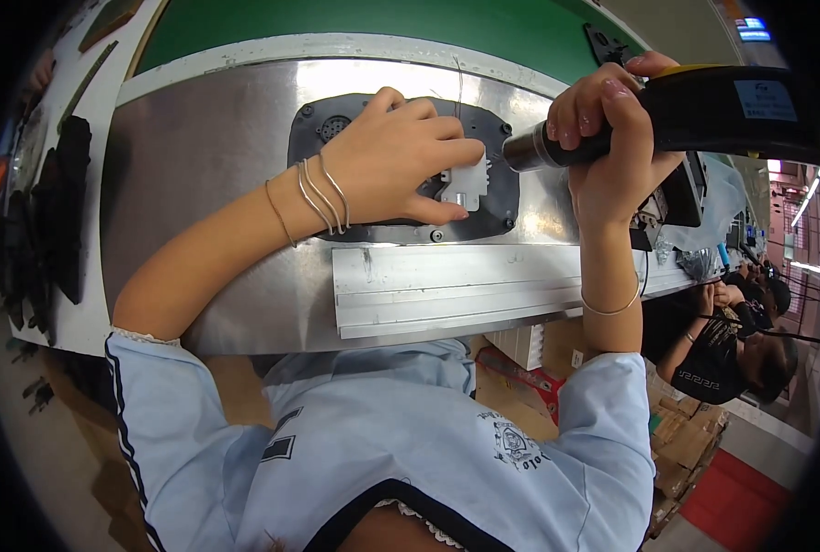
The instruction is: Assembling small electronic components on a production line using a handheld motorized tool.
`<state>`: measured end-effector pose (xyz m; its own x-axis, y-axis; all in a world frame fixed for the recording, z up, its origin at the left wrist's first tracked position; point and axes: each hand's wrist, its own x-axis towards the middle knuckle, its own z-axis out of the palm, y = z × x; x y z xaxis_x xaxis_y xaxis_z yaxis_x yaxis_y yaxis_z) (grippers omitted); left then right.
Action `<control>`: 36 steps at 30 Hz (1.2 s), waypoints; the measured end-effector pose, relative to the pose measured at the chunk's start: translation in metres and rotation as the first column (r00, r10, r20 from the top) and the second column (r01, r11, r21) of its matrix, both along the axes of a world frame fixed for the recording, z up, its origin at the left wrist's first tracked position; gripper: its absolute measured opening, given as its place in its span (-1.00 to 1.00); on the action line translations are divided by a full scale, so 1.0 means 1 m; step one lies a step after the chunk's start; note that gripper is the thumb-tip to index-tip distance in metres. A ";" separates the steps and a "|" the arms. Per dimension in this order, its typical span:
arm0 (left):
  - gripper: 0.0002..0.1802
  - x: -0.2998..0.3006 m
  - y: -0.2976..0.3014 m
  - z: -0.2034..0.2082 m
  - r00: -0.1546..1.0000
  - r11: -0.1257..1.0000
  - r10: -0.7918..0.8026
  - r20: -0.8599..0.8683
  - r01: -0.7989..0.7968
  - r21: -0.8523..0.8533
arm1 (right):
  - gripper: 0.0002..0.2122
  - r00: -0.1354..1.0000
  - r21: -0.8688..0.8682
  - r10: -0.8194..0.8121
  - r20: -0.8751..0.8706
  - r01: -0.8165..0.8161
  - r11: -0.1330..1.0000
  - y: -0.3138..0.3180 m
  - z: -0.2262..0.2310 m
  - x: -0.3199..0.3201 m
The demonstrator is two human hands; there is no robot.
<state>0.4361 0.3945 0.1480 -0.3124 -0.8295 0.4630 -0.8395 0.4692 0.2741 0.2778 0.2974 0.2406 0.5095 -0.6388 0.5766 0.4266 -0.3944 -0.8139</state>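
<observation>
A dark grey, rounded panel [401, 227] lies on the steel worktop, with a round perforated grille [334, 128] near its upper left. My left hand [410, 152] rests over the panel. Its thumb and fingers grip a small white plastic part [465, 188] at the panel's right side; the fingers hide some of it. My right hand [609, 129] is wrapped around the front of a black power tool [718, 110] with a yellow strip on top. The tool's silver metal nose [526, 150] points left, toward the white part, with a small gap between them.
A pale metal rail [437, 290] runs along the worktop's front edge. Dark strip-like pieces [60, 216] lie at the far left. A black device [681, 193] and plastic bags [722, 198] sit at the right. Another person [736, 345] is seated farther right. Green matting [355, 28] covers the back.
</observation>
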 end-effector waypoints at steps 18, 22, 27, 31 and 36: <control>-0.51 -0.009 -0.006 0.003 0.999 0.998 -0.004 -0.036 0.007 0.061 | -0.63 0.992 -0.084 -0.118 0.049 0.122 0.989 -0.001 0.025 -0.036; -0.53 -0.020 -0.019 0.004 0.999 0.996 -0.016 -0.051 0.021 0.090 | -0.72 0.980 -0.120 -0.147 0.132 0.163 0.979 -0.023 0.045 -0.108; -0.54 -0.037 -0.046 0.001 0.997 0.989 -0.043 -0.060 0.051 0.136 | -0.78 0.916 -0.116 -0.387 0.109 0.398 0.910 -0.056 0.054 -0.150; -0.53 -0.051 -0.060 -0.001 0.997 0.989 -0.057 -0.055 0.064 0.134 | -0.83 0.903 -0.092 -0.420 0.093 0.428 0.899 -0.068 0.041 -0.146; -0.52 -0.054 -0.061 -0.001 0.993 0.989 -0.071 -0.094 0.082 0.123 | -0.88 0.901 -0.114 -0.426 0.076 0.432 0.894 -0.070 0.029 -0.147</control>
<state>0.3821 0.3331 0.1470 -0.3391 -0.8584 0.3848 -0.7721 0.4877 0.4075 0.1312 0.2270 0.2694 0.1719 -0.7100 0.6829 0.2296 -0.6453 -0.7286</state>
